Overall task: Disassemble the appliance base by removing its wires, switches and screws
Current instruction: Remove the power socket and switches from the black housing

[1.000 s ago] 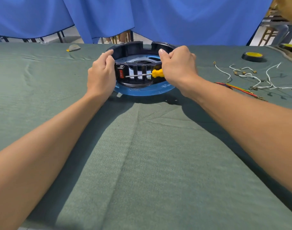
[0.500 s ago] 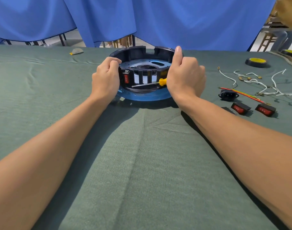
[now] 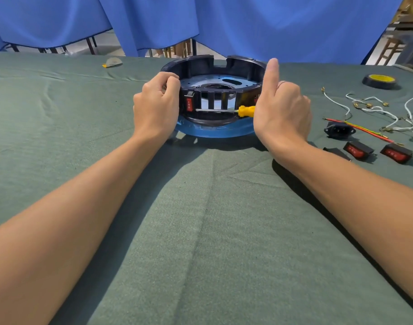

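Our left hand (image 3: 156,106) grips the base (image 3: 238,66) rim | our right hand (image 3: 280,109) holds the screwdriver (image 3: 246,111), thumb up | its tip beside the red switch (image 3: 189,104) | loose wires (image 3: 374,109) lie right

On a green felt-covered table (image 3: 200,231), the left hand (image 3: 156,107) grips the left wall of a round black plastic appliance base with a blue bottom plate (image 3: 200,66). The right hand (image 3: 281,111), thumb raised, holds a yellow-handled screwdriver (image 3: 243,111). Its shaft lies across the base's slotted front, pointing toward a red rocker switch (image 3: 189,104) seated in the wall. To the right lie two loose red rocker switches (image 3: 358,150), a black power socket (image 3: 339,130), white wires (image 3: 376,110) and a black-and-yellow tape roll (image 3: 379,81).
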Available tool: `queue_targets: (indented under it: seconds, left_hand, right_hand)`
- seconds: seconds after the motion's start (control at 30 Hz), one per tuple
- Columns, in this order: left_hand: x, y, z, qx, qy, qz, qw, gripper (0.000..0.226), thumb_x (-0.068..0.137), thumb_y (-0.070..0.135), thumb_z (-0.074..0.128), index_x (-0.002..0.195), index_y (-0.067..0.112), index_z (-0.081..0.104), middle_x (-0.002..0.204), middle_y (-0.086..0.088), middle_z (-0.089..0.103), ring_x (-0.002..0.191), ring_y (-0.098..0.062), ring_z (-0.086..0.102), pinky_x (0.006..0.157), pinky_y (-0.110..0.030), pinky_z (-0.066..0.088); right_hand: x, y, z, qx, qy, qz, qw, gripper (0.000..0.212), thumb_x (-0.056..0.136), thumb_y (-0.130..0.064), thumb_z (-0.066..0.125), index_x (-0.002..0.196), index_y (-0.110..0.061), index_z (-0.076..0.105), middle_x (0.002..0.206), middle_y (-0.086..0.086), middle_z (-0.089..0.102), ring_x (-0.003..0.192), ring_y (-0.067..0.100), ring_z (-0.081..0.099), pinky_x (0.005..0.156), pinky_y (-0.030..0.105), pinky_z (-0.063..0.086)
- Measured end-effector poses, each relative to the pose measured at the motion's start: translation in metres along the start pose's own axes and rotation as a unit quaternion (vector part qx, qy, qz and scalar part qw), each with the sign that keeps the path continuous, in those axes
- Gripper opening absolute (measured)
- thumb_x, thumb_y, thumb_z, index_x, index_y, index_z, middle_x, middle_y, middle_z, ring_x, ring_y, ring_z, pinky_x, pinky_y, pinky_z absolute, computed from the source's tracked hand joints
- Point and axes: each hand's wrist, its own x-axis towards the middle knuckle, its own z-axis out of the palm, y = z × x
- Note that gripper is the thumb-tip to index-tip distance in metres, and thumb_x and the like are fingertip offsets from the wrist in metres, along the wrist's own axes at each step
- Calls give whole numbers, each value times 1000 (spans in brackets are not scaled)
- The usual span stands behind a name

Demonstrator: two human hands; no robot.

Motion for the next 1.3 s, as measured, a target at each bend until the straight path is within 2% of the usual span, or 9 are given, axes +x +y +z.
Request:
queue_targets:
  seconds: [0.1, 0.23, 0.4, 0.5, 0.67, 0.8, 1.03, 1.23, 1.3]
  left_hand:
    - [-1, 4, 0, 18, 8, 9, 1000, 27, 93, 30, 40, 92, 30, 67, 60, 17, 54, 62, 2, 50, 56, -8, 34]
    - [-3, 8, -1, 32, 9, 16, 999, 31, 94, 29, 41, 99, 22, 71, 64, 18, 55, 63, 2, 50, 59, -7, 33]
    - [-4, 10, -3, 41, -3, 21, 999, 30, 96, 29, 41, 100, 23, 70, 67, 18, 57, 76, -10, 53, 65, -16, 36]
    - [-5, 9, -4, 45, -1, 26, 999, 32, 96, 29, 40, 103, 23, 71, 68, 18, 57, 79, -11, 53, 67, -22, 35]
    - [-4, 7, -5, 41, -3, 33, 999, 33, 95, 27, 40, 103, 22, 72, 62, 15, 55, 73, -13, 52, 69, -25, 33]
    - [-3, 6, -5, 44, -1, 40, 998, 33, 95, 27, 40, 103, 23, 72, 63, 15, 56, 72, -11, 52, 66, -2, 31]
    - [-2, 5, -5, 42, 7, 37, 998, 35, 95, 26, 39, 102, 25, 72, 64, 14, 56, 78, -13, 50, 67, 9, 20]
    - [-3, 6, -5, 22, -3, 17, 1000, 39, 91, 30, 37, 106, 27, 73, 60, 19, 51, 80, -14, 50, 70, -1, 29]
    - [-2, 6, -5, 11, -3, 9, 1000, 39, 90, 30, 38, 107, 28, 73, 61, 19, 52, 81, -13, 51, 78, -18, 39]
  right_hand:
    - [-8, 9, -13, -19, -77, -132, 988, 65, 99, -60, 24, 54, -14, 36, 51, -1, 40, 48, 14, 39, 46, 31, 19]
    - [-15, 16, -22, -25, -160, -216, 963, 66, 97, -58, 37, 48, -15, 37, 46, 0, 36, 49, 20, 38, 54, 33, 23]
    - [-14, 7, -24, -53, -114, -283, 951, 68, 95, -59, 44, 58, -4, 56, 49, 8, 46, 53, 29, 50, 55, 34, 38]
    - [-17, 4, -21, -33, -115, -279, 953, 65, 96, -55, 44, 56, -5, 52, 47, 5, 41, 52, 29, 48, 55, 32, 34]
    - [-17, 11, -19, -12, -106, -252, 962, 63, 98, -50, 45, 47, -14, 41, 42, -2, 33, 43, 14, 35, 47, 31, 21]
    - [-17, 13, -20, 4, -76, -237, 968, 63, 98, -46, 48, 43, -18, 35, 39, -7, 28, 39, 9, 31, 44, 18, 20]
    - [-10, 16, -14, 33, -85, -215, 972, 66, 96, -42, 51, 40, -13, 33, 35, 0, 22, 39, 17, 27, 51, 32, 27]
    - [5, 20, -12, 41, -107, -240, 964, 55, 90, -24, 47, 38, -13, 30, 36, -5, 23, 38, 15, 25, 44, 27, 23]
    - [6, 21, -12, 22, -107, -261, 959, 53, 89, -23, 45, 40, -13, 29, 37, -2, 24, 40, 18, 25, 44, 27, 21]
